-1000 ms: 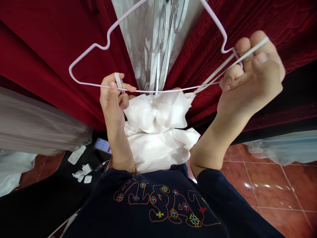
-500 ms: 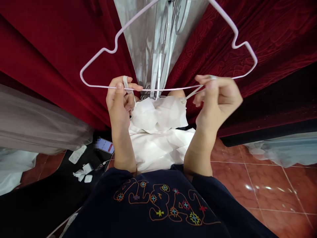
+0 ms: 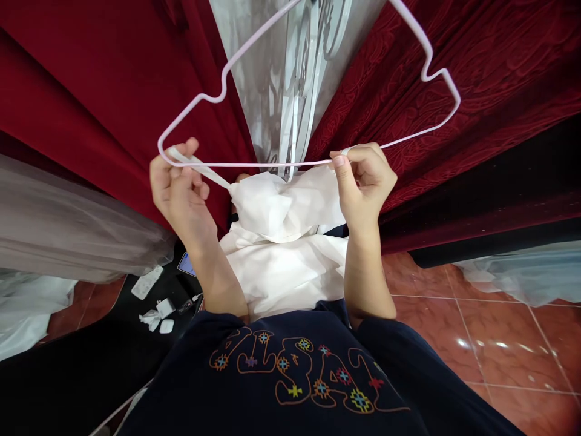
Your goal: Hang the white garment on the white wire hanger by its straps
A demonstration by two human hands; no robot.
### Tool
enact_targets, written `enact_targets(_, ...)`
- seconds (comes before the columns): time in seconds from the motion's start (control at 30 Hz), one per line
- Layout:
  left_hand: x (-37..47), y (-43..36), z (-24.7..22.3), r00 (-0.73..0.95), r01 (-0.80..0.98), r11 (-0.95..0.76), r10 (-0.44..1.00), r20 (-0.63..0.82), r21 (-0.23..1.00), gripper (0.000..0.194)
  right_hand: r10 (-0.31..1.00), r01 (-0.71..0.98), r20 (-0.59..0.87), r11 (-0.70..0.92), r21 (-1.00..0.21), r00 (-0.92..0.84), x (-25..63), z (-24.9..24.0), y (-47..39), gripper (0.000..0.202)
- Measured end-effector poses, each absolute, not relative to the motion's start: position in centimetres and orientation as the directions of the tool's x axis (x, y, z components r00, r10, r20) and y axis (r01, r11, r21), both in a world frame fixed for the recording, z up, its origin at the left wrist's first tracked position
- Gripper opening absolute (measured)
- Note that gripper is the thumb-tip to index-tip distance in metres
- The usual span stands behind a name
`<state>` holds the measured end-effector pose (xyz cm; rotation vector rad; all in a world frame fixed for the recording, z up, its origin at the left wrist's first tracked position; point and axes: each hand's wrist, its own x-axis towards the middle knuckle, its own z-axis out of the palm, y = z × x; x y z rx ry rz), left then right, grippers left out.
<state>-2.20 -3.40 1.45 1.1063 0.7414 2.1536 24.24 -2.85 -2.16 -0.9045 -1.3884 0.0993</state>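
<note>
A pale pink hanger (image 3: pixel 272 164) hangs in front of me, its top cut off by the frame. My left hand (image 3: pixel 181 181) has its fingers curled round a white strap at the hanger's lower left corner. The strap (image 3: pixel 211 174) stretches down to a white garment (image 3: pixel 290 206) lying over my lap. My right hand (image 3: pixel 365 181) pinches another white strap against the hanger's bottom bar, right of centre. The garment's upper part is lifted a little between the hands.
Dark red curtains hang left (image 3: pixel 113 91) and right (image 3: pixel 385 109) of a grey-white panel. At the lower left, a black surface (image 3: pixel 91 363) bears a partly hidden phone (image 3: pixel 187 264), a white charger (image 3: pixel 165 307) and small white items. Red floor tiles (image 3: pixel 490 327) show at right.
My left hand has moved left with its strap, out to the hanger's corner. My right hand has shifted left and closed at the bar. The phone is now mostly covered by my left arm.
</note>
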Motion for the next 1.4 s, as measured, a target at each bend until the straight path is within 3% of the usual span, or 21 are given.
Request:
enact_targets(0.17,-3.6,-2.2,0.2,-0.637,-0.046,-0.81,0.474,0.607,0.584,0.033,0.575,0.451,0.783,0.649,-0.613,0.238,25.2,-2.3,-2.9,0.027)
enact_targets(0.27,-3.9,-1.6,-0.5,-0.623,0.096,-0.859,0.343,0.703,0.504,0.029,0.594,0.431,0.768,0.643,-0.632,0.24,25.4,-2.3,-3.0,0.028)
enact_targets(0.37,-4.6,-1.5,-0.9,-0.556,0.129,-0.886,0.307,0.772,0.445,0.02,0.593,0.426,0.767,0.645,-0.634,0.244,25.4,-2.3,-3.2,0.027)
enact_targets(0.47,-5.4,-1.6,-0.8,-0.485,0.098,-0.892,0.343,0.805,0.44,0.015,0.61,0.419,0.757,0.639,-0.646,0.237,25.4,-2.3,-3.2,0.027)
enact_targets(0.57,-5.4,-1.7,0.3,-0.384,0.094,-0.899,0.364,0.849,0.428,0.035,0.622,0.398,0.742,0.632,-0.665,0.252,25.3,-2.5,-3.0,0.03)
enact_targets(0.63,-4.8,-1.8,1.8,-0.312,0.115,-0.887,0.394,0.864,0.446,0.035,0.614,0.381,0.74,0.637,-0.67,0.275,25.1,-2.6,-2.9,0.033)
enact_targets(0.7,-4.1,-1.9,3.7,-0.254,0.136,-0.837,0.488,0.835,0.531,0.021,0.601,0.364,0.742,0.647,-0.67,0.297,24.8,-2.6,-3.0,0.033)
enact_targets(0.8,-3.8,-2.1,6.5,-0.111,0.159,-0.702,0.686,0.719,0.694,0.027,0.623,0.356,0.72,0.626,-0.694,0.307,24.5,-2.5,-3.4,0.028)
enact_targets(0.87,-4.1,-2.2,7.8,0.003,0.181,-0.658,0.743,0.669,0.731,0.028,0.656,0.383,0.687,0.574,-0.724,0.315,24.5,-2.4,-3.6,0.028)
enact_targets(1.0,-5.1,-2.0,9.3,0.168,0.294,-0.604,0.796,0.582,0.741,0.021,0.625,0.422,0.711,0.577,-0.699,0.322,24.6,-2.6,-3.4,0.037)
enact_targets(1.1,-5.0,-2.0,10.5,0.224,0.358,-0.669,0.739,0.636,0.651,0.024,0.604,0.389,0.741,0.633,-0.669,0.292,24.4,-2.7,-3.2,0.034)
enact_targets(1.17,-4.8,-2.0,11.4,0.216,0.357,-0.683,0.724,0.655,0.637,0.025,0.607,0.361,0.746,0.654,-0.665,0.274,24.3,-2.7,-3.2,0.03)
enact_targets(1.3,-4.5,-1.7,11.4,0.085,0.269,-0.537,0.84,0.535,0.8,0.032,0.577,0.353,0.771,0.686,-0.637,0.269,24.4,-2.6,-3.3,0.025)
enact_targets(1.37,-4.4,-1.1,9.9,0.106,0.19,-0.614,0.789,0.605,0.766,0.024,0.563,0.369,0.779,0.687,-0.626,0.275,24.5,-2.6,-3.3,0.024)
enact_targets(1.4,-4.3,-0.8,8.8,0.016,0.128,-0.653,0.754,0.657,0.746,0.013,0.563,0.372,0.78,0.686,-0.625,0.273,24.5,-2.6,-3.3,0.023)
